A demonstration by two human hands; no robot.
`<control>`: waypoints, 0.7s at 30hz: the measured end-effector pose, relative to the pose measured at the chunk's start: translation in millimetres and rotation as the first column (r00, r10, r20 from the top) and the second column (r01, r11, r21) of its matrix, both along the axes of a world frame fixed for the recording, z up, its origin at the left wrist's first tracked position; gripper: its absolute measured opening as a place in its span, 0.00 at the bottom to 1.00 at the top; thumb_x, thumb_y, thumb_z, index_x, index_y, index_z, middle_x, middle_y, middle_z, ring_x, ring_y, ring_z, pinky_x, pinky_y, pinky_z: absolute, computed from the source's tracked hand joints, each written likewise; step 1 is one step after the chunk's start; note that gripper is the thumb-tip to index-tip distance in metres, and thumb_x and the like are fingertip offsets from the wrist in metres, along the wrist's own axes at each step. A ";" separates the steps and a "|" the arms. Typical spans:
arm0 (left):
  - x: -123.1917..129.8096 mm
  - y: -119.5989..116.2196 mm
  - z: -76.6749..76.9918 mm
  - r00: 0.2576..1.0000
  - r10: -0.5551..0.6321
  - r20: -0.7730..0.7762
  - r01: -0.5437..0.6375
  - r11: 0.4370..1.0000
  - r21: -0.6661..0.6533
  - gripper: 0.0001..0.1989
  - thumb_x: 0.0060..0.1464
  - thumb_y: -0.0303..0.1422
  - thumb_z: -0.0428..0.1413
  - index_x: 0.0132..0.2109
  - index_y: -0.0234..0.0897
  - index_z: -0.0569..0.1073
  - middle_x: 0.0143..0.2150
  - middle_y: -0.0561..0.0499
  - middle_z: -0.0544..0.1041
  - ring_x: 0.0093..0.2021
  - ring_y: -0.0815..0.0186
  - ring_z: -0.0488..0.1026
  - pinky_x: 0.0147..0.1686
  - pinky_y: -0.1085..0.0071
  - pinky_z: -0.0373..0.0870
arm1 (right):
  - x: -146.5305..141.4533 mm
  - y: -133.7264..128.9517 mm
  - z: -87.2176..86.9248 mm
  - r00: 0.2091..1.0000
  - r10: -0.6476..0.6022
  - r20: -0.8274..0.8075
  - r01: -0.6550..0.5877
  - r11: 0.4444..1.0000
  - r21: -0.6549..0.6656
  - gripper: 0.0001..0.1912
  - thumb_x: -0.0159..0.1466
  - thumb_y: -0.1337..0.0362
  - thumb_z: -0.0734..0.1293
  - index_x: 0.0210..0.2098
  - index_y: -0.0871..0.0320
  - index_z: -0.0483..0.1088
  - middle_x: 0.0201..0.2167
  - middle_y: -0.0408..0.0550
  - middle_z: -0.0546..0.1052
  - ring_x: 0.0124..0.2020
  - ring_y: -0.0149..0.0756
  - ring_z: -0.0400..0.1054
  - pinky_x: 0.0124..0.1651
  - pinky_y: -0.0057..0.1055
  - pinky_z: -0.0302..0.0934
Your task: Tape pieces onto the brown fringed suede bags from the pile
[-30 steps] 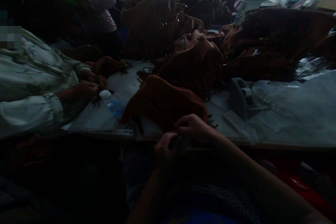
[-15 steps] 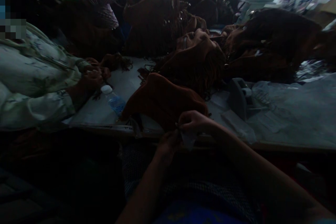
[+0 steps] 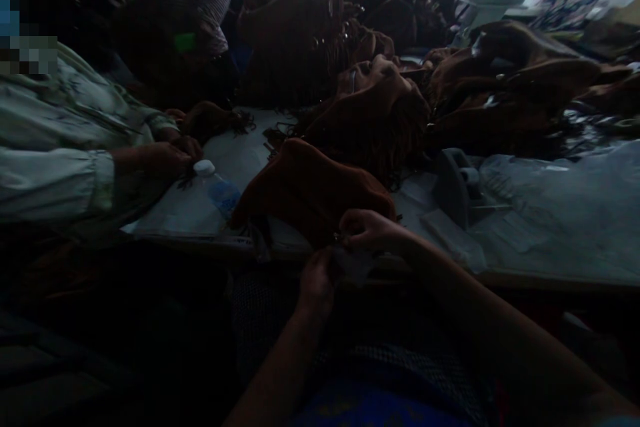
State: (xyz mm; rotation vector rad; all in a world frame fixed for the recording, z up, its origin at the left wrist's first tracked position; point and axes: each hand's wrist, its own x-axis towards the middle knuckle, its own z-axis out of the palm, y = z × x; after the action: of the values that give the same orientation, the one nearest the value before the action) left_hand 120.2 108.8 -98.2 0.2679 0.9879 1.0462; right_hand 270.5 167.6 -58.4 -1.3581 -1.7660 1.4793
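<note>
A brown suede-like bag (image 3: 310, 180) lies at the table's near edge, its front part hanging toward me. My right hand (image 3: 369, 230) is closed in a pinch at the bag's near edge. A small shiny metal bit (image 3: 337, 237) shows beside its fingertips. Just below and to the left, my left hand (image 3: 317, 280) is closed, its fingertips dark and partly hidden. Between and below my hands hangs a thin translucent piece, perhaps plastic (image 3: 356, 265); which hand holds it I cannot tell.
A water bottle (image 3: 220, 192) stands left of the bag, near a co-worker's hands (image 3: 177, 155). To the right are a grey tape dispenser (image 3: 455, 187) and clear plastic bags (image 3: 565, 193). Fringed brown bags (image 3: 370, 107) are heaped behind.
My left hand has turned and dropped slightly away from the right, which stays almost in place. The translucent piece has shifted. The co-worker's arm has drawn leftward, and the brown pile at right has moved.
</note>
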 end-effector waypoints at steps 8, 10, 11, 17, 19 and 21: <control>10.8 6.1 1.5 0.997 -0.019 0.076 0.024 0.997 -0.070 0.17 0.41 0.38 0.63 0.39 0.32 0.74 0.36 0.47 0.77 0.34 0.65 0.73 0.33 0.71 0.68 | -3.5 -4.8 4.6 0.978 0.045 0.202 -0.080 0.983 0.166 0.15 0.48 0.71 0.65 0.37 0.61 0.66 0.26 0.41 0.69 0.25 0.25 0.60 0.24 0.20 0.52; 15.0 7.7 3.6 0.998 0.047 0.042 -0.044 0.997 -0.059 0.14 0.38 0.35 0.64 0.34 0.32 0.74 0.31 0.49 0.76 0.30 0.67 0.72 0.29 0.73 0.67 | -5.6 -8.0 4.3 0.965 0.039 0.258 -0.103 0.966 0.237 0.15 0.49 0.71 0.65 0.38 0.60 0.66 0.27 0.41 0.69 0.26 0.26 0.61 0.25 0.20 0.51; 16.7 8.3 4.2 0.997 0.070 0.019 -0.068 0.996 -0.053 0.13 0.38 0.34 0.64 0.32 0.32 0.74 0.28 0.50 0.76 0.28 0.69 0.71 0.27 0.74 0.66 | -6.6 -10.5 4.0 0.957 0.025 0.289 -0.107 0.957 0.270 0.16 0.50 0.71 0.65 0.39 0.60 0.66 0.28 0.42 0.70 0.26 0.26 0.61 0.25 0.21 0.51; 21.7 11.3 -4.4 0.995 0.095 -0.021 -0.095 0.995 -0.021 0.16 0.34 0.36 0.65 0.31 0.31 0.73 0.28 0.49 0.75 0.28 0.67 0.71 0.28 0.72 0.66 | -4.7 -29.8 9.4 0.824 -0.216 0.524 0.028 0.939 0.343 0.15 0.54 0.60 0.66 0.39 0.60 0.67 0.29 0.46 0.73 0.28 0.30 0.63 0.26 0.24 0.48; 24.1 12.3 -9.5 0.995 0.102 -0.017 -0.102 0.994 -0.032 0.17 0.32 0.37 0.66 0.30 0.31 0.73 0.26 0.50 0.75 0.26 0.68 0.70 0.27 0.72 0.65 | -1.7 -30.7 12.3 0.796 -0.187 0.575 0.004 0.953 0.304 0.13 0.57 0.55 0.64 0.34 0.59 0.69 0.27 0.46 0.73 0.26 0.30 0.63 0.25 0.25 0.47; 27.2 12.9 -12.6 0.992 0.127 -0.023 -0.128 0.991 -0.038 0.17 0.31 0.37 0.66 0.29 0.32 0.73 0.26 0.50 0.74 0.26 0.68 0.70 0.28 0.72 0.64 | 0.6 -27.5 13.5 0.791 -0.116 0.601 -0.060 0.963 0.264 0.13 0.58 0.54 0.62 0.31 0.58 0.70 0.26 0.46 0.74 0.26 0.31 0.64 0.24 0.25 0.47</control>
State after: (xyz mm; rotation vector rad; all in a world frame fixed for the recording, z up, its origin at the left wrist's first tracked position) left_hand 147.4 121.7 -110.8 0.1851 1.0538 1.1407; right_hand 271.1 140.0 -45.0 -1.8333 -2.2135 0.7569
